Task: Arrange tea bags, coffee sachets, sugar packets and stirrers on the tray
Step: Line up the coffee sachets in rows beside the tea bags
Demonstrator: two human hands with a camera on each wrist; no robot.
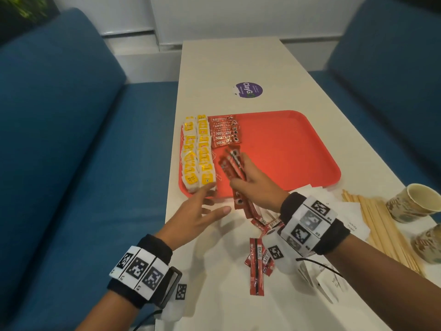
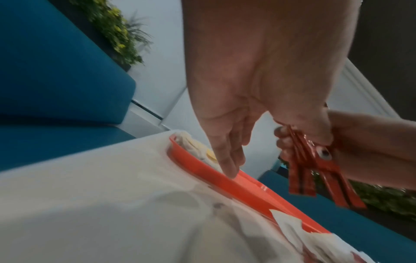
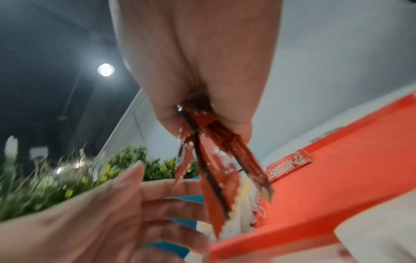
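On the red tray [image 1: 286, 149], sachets [image 1: 225, 134] read "NESCAFÉ"; right hand [image 1: 255, 185] grips more.

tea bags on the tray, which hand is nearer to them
Left. The left hand reaches its fingertips to the nearest tea bags; the right hand holds coffee sachets just to their right, over the tray.

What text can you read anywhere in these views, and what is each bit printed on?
"NESCAFE": coffee sachets stacked on the red tray.
"NESCAFE CLASSIC": the same stack in the right wrist view.
"ClayGo": round purple sticker on the table; its smaller print is unreadable.
"White Sugar": white sugar packet, faint.
Tea bags: yellow tags too small to read.
Sachets in the right hand: blurred.
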